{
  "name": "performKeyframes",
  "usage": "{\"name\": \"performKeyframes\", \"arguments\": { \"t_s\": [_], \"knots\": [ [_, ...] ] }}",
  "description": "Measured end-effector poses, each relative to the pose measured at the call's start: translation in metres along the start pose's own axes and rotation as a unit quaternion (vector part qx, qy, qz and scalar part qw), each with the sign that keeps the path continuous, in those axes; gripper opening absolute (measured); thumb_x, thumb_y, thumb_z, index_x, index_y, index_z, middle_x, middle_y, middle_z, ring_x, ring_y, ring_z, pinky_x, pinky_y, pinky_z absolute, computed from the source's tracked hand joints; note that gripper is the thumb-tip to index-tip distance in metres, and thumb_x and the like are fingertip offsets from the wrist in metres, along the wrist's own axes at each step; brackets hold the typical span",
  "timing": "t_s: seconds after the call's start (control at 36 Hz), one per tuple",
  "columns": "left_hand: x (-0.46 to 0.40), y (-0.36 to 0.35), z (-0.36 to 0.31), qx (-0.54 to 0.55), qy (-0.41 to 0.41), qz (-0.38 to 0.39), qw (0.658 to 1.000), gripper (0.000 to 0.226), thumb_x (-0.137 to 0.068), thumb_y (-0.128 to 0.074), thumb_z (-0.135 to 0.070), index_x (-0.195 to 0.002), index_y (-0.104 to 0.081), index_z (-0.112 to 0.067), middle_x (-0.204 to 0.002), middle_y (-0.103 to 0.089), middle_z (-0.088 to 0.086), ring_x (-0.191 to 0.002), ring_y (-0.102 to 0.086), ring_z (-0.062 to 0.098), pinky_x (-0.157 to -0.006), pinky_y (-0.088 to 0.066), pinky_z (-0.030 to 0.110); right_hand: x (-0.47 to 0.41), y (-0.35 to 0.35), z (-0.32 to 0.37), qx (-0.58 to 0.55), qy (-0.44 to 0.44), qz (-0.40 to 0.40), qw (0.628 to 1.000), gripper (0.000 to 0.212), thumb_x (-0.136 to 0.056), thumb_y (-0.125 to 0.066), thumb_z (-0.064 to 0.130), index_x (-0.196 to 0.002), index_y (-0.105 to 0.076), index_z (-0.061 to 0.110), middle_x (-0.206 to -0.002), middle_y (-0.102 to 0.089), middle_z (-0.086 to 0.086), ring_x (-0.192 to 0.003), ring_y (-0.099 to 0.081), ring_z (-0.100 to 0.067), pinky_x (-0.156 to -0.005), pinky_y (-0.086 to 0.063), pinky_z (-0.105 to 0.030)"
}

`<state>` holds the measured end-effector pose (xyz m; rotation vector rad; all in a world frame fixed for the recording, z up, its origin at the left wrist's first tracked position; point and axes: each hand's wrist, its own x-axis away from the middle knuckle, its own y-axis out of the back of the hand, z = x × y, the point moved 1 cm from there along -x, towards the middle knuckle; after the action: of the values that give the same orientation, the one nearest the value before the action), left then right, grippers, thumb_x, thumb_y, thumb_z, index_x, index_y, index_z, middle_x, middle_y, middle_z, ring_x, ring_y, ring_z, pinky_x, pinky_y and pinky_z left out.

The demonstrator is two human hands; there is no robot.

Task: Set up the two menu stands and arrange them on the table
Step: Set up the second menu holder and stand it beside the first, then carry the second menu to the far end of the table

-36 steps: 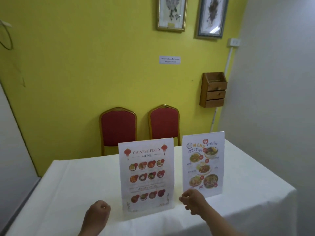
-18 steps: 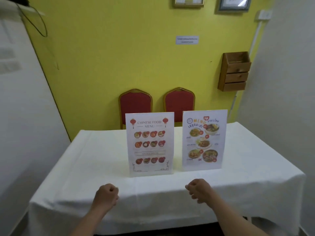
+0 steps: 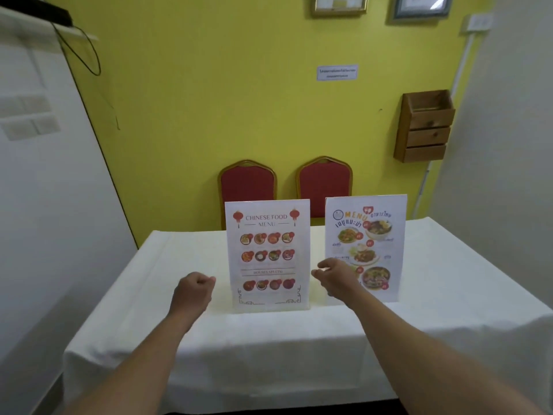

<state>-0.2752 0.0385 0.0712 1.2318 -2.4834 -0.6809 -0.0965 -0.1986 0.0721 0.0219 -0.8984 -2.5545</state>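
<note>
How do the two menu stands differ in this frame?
The Chinese menu stands left and nearer; the Thai menu stands right, set further back. The Chinese menu has small dishes in neat rows under an English title; the Thai menu has larger scattered dishes and a colourful title. The right hand overlaps the Thai menu's lower left; the left hand is clear of the Chinese menu. Both stand upright on the white table, facing the camera.

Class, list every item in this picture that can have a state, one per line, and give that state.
Chinese food menu stand: upright on the table, facing the camera.
Thai menu stand: upright, beside it, apart.
Left hand: loosely fisted, empty.
Right hand: fingers curled, empty, in front of the Thai stand.
Tablecloth: spread flat.
Two red chairs: unoccupied, behind the table.
Wooden wall box: open-topped, drawers closed.
</note>
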Motion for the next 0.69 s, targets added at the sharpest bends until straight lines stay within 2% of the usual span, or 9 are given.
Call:
{"name": "performKeyframes", "arguments": {
  "t_s": [0.14,0.22,0.31,0.36,0.39,0.44,0.56,0.61,0.69],
  "knots": [
    [-0.026,-0.003,-0.013,0.003,-0.013,0.003,1.000,0.023,-0.084,-0.057,-0.025,-0.076,-0.062,-0.005,-0.084,-0.068,0.014,-0.086,-0.065,0.037,-0.076,-0.056,0.046,-0.016,0.002,0.024,-0.004,0.000,-0.017,1.000,0.050,-0.085,-0.062,0.034,-0.129,-0.052,0.010,-0.123,-0.063,-0.014,-0.111,-0.060,-0.032,-0.094,-0.052,-0.048],
    [-0.037,-0.009,-0.019,0.012,-0.019,0.009,1.000,0.025,-0.085,-0.055,-0.022,-0.070,-0.055,-0.003,-0.081,-0.065,0.017,-0.074,-0.060,0.034,-0.067,-0.052,0.042,-0.025,-0.001,0.034,-0.011,-0.003,-0.029,1.000,0.053,-0.086,-0.062,0.031,-0.132,-0.048,0.009,-0.126,-0.061,-0.013,-0.111,-0.060,-0.033,-0.094,-0.052,-0.048],
    [-0.046,-0.017,-0.024,-0.013,-0.027,0.026,0.999,0.020,-0.087,-0.050,-0.020,-0.071,-0.049,-0.009,-0.078,-0.052,0.020,-0.065,-0.047,0.025,-0.063,-0.037,0.034,-0.032,-0.004,0.040,-0.012,-0.008,-0.030,0.999,0.057,-0.086,-0.061,0.030,-0.136,-0.043,0.009,-0.126,-0.062,-0.012,-0.109,-0.062,-0.033,-0.092,-0.053,-0.048],
    [-0.053,-0.022,-0.025,-0.023,-0.025,0.041,0.999,0.022,-0.090,-0.050,-0.022,-0.102,-0.062,-0.007,-0.106,-0.061,0.019,-0.096,-0.060,0.028,-0.079,-0.043,0.034,-0.037,-0.007,0.042,-0.013,-0.013,-0.030,0.999,0.059,-0.086,-0.061,0.028,-0.138,-0.040,0.008,-0.127,-0.062,-0.014,-0.109,-0.062,-0.032,-0.092,-0.053,-0.048],
    [-0.056,-0.023,-0.027,-0.020,-0.021,0.047,0.998,0.037,-0.092,-0.051,-0.023,-0.123,-0.056,-0.005,-0.128,-0.058,0.017,-0.117,-0.056,0.030,-0.091,-0.043,0.036,-0.039,-0.008,0.043,-0.013,-0.016,-0.031,0.999,0.060,-0.087,-0.060,0.028,-0.140,-0.039,0.008,-0.130,-0.060,-0.015,-0.110,-0.062,-0.033,-0.093,-0.053,-0.047],
    [-0.063,-0.026,-0.029,-0.012,-0.023,0.062,0.998,0.049,-0.093,-0.050,-0.024,-0.137,-0.044,-0.005,-0.145,-0.047,0.014,-0.131,-0.046,0.031,-0.103,-0.040,0.041,-0.043,-0.011,0.046,-0.011,-0.022,-0.036,0.999,0.062,-0.088,-0.060,0.027,-0.142,-0.037,0.008,-0.136,-0.055,-0.016,-0.118,-0.057,-0.033,-0.097,-0.050,-0.046],
    [-0.081,-0.033,-0.032,-0.012,-0.037,0.081,0.996,0.037,-0.091,-0.047,-0.022,-0.115,-0.054,0.005,-0.127,-0.059,0.020,-0.116,-0.056,0.038,-0.091,-0.048,0.046,-0.055,-0.018,0.046,-0.028,-0.034,-0.048,0.998,0.063,-0.089,-0.058,0.024,-0.145,-0.034,0.008,-0.142,-0.050,-0.015,-0.128,-0.049,-0.031,-0.102,-0.044,-0.043],
    [-0.087,-0.038,-0.034,0.007,-0.048,0.101,0.994,0.025,-0.090,-0.044,-0.018,-0.097,-0.060,0.000,-0.108,-0.066,0.017,-0.097,-0.062,0.034,-0.077,-0.053,0.043,-0.065,-0.022,0.038,-0.033,-0.037,-0.051,0.997,0.057,-0.088,-0.058,0.023,-0.141,-0.041,0.010,-0.136,-0.056,-0.014,-0.121,-0.056,-0.031,-0.100,-0.047,-0.048],
    [-0.093,-0.046,-0.034,0.021,-0.051,0.135,0.989,0.027,-0.090,-0.040,-0.014,-0.095,-0.065,-0.003,-0.100,-0.069,0.012,-0.087,-0.065,0.027,-0.066,-0.054,0.030,-0.081,-0.027,0.026,-0.051,-0.052,-0.040,0.997,0.030,-0.087,-0.055,0.012,-0.117,-0.055,0.006,-0.117,-0.066,-0.014,-0.101,-0.063,-0.031,-0.091,-0.052,-0.053]
  ]
}}
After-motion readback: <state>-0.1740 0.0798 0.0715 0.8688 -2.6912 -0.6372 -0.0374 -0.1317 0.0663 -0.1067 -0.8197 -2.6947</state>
